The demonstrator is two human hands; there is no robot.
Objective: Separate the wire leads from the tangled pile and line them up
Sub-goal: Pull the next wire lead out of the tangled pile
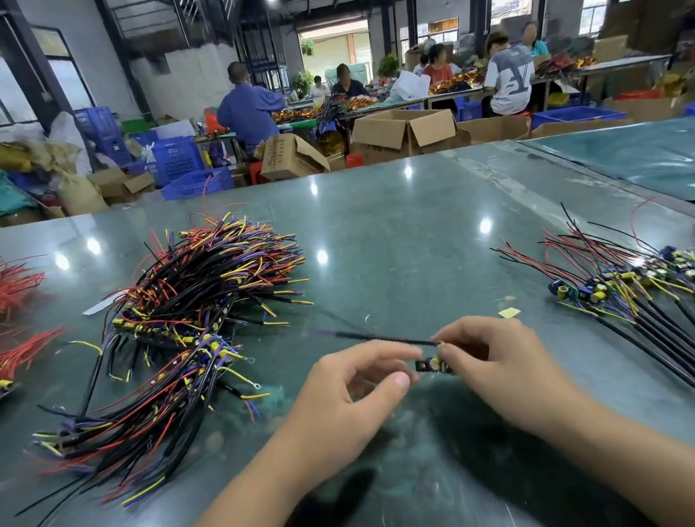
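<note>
A glossy grey-green worktable (398, 230) carries a tangled heap of black, red, yellow and purple wire leads (192, 295) at left and a combed-out row of leads (657, 304) at right.
</note>
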